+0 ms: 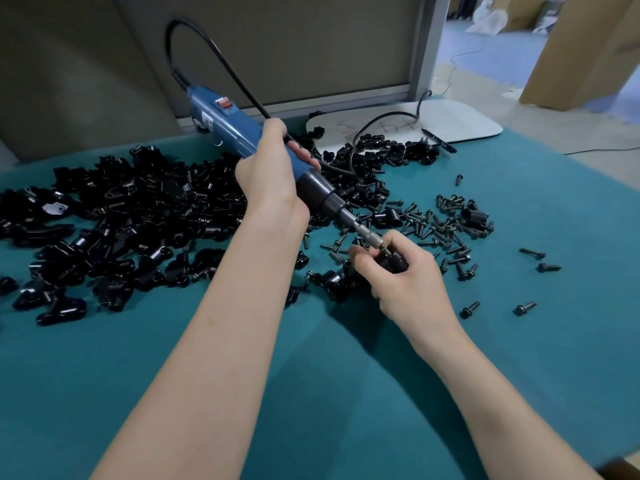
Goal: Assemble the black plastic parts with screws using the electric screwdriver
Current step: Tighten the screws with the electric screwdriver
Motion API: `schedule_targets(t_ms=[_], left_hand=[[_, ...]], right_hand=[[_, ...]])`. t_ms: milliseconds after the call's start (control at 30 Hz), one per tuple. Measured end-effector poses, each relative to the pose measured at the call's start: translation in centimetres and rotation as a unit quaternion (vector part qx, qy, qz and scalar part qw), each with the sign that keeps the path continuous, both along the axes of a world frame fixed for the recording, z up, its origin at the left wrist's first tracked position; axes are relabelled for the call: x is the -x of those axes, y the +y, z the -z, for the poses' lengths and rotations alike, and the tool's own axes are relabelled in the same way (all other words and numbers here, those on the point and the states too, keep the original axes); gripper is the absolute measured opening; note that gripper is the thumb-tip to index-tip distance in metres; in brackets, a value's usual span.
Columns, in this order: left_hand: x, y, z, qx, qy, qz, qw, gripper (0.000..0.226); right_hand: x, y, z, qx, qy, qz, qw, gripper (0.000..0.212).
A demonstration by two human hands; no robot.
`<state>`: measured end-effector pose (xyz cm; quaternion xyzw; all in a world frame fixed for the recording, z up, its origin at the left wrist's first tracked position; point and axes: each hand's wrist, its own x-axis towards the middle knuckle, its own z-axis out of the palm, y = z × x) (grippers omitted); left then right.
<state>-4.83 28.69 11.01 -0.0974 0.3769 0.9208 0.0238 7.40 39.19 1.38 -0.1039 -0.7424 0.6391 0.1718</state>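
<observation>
Black parts [121, 209]: a big loose heap over the left and far side of the teal cloth worktop [346, 393]. Glossy moulded plastic, lumpy clamp-like shapes, some with a tube end.

Screwdriver [228, 123]: long blue plastic body with a red switch near the far end, a black ribbed collar, then a slim metal bit [367, 233]. A black cable [207, 57] loops up from its rear. Long axis slants from far-left and high down to near-right, tip end lowest.

Left hand [270, 168]: wrapped round the body just above the collar, fingers closed on it.

Right hand [405, 275]: at the tip end, right of centre, by the heap's edge. Fingers are curled round one part [393, 261], held low over the cloth.

The bit tip meets this part beside the thumb. Whether a screw sits under it is hidden.

Judgement: driving turns on keeping the bit in line with the hole in the held part. The right hand is nearer the tip and likely does the aiming.

Screws [446, 223]: dark metal with flanged heads, scattered just right of the right hand; a few strays lie well apart, further right.
</observation>
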Motion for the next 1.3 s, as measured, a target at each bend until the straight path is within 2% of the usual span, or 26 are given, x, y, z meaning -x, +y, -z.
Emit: schedule_targets(t_ms=[167,400,633,833,1300], left_hand=[[0.0,0.1,0.1,0.000,-0.004,-0.001,1.000,0.013],[-0.2,0.6,0.4,0.023,0.012,-0.015,1.000,0.018],[-0.1,0.6,0.8,0.019,-0.004,0.016,1.000,0.012],[0.0,0.6,0.8,0.018,0.015,0.027,0.999,0.020],[-0.2,1.1,1.2,0.020,0.022,0.021,0.999,0.024]], right_hand=[[0.0,0.0,0.2,-0.004,-0.003,0.002,1.000,0.028],[0.0,-0.1,0.4,-0.090,0.029,0.055,0.994,0.029],[-0.3,-0.2,0.3,-0.107,0.027,0.046,0.993,0.026],[-0.2,-0.1,0.6,-0.116,0.017,0.042,0.992,0.026],[-0.1,0.1,0.6,-0.118,0.009,0.050,0.992,0.027]])
